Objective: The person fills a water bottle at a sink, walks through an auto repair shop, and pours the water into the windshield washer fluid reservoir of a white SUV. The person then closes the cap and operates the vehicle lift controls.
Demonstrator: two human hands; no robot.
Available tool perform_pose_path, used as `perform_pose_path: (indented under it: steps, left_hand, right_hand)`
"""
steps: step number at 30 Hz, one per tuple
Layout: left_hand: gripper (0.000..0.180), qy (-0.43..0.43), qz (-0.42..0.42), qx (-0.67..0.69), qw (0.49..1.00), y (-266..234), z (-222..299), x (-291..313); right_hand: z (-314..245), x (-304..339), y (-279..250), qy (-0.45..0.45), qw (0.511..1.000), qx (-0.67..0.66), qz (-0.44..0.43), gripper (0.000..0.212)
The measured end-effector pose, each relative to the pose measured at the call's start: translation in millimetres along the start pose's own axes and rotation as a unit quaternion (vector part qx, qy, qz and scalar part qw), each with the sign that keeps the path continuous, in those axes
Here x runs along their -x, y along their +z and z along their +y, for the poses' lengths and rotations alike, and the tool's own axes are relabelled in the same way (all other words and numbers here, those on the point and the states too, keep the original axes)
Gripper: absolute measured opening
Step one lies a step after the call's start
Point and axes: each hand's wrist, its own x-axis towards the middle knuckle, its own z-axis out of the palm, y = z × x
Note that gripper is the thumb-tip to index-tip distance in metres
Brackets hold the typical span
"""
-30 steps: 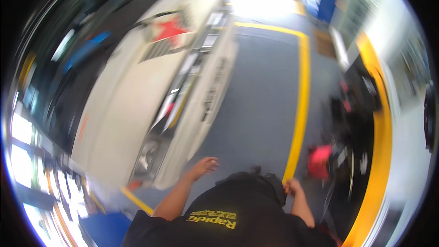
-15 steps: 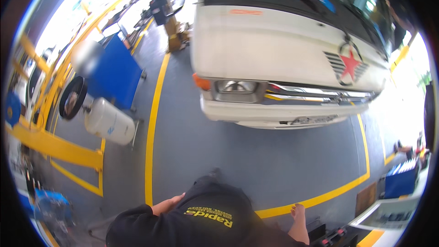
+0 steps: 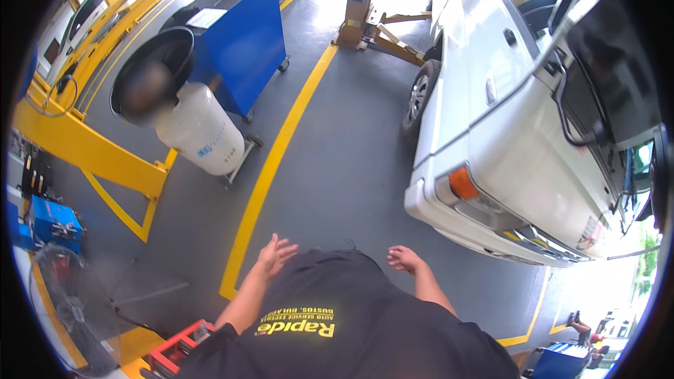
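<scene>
My left hand (image 3: pixel 277 255) hangs in front of my dark shirt, fingers apart and holding nothing. On the other side my right hand (image 3: pixel 404 260) is also empty, its fingers loosely spread. Neither touches anything. Closest to my right hand is the front corner of a white van (image 3: pixel 449 196) with an orange turn light. Ahead on the left is a white wheeled tank (image 3: pixel 210 137) with a black round basin (image 3: pixel 179 52) on top, out of reach of my left hand.
Beyond the tank stands a blue wheeled cabinet (image 3: pixel 242 42). A lift post (image 3: pixel 357 17) with low arms is beside the van. Yellow lift beams (image 3: pixel 91 154) run along the left. A floor fan (image 3: pixel 74 309) and a red frame (image 3: pixel 179 351) are near my left side.
My view has swung left, so the van now sits to the right with its side showing. Both hands have come up in front of my body.
</scene>
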Motion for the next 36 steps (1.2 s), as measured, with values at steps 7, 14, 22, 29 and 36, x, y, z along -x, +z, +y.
perform_pose_path:
  steps: [7, 14, 22, 29, 36]
  left_hand:
    - [0.047, 0.182, -0.036, -0.122, 0.975, 83.0, 238.6, -77.1]
    - [0.04, 0.171, -0.009, -0.269, 0.948, 135.6, 398.8, -164.4]
    - [0.036, 0.171, 0.057, -0.171, 0.969, 121.3, 582.6, -243.5]
    - [0.036, 0.259, -0.049, -0.236, 0.935, 193.4, 828.1, -372.0]
    - [0.051, 0.433, -0.208, -0.381, 0.79, 387.4, 1108.7, -384.1]
  right_hand:
    - [-66.7, -65.7, -27.1, 0.154, 0.987, -0.04, 0.036, 0.031]
    - [-225.5, -189.1, -64.7, 0.126, 0.985, -0.098, 0.064, 0.032]
    - [-634.5, -303.9, -134.6, -0.074, 0.995, -0.034, 0.058, 0.026]
    - [-995.6, -339.0, -185.5, -0.33, 0.912, 0.032, 0.24, 0.057]
    - [-1187.1, -357.7, -216.5, -0.296, 0.886, 0.099, 0.342, 0.078]
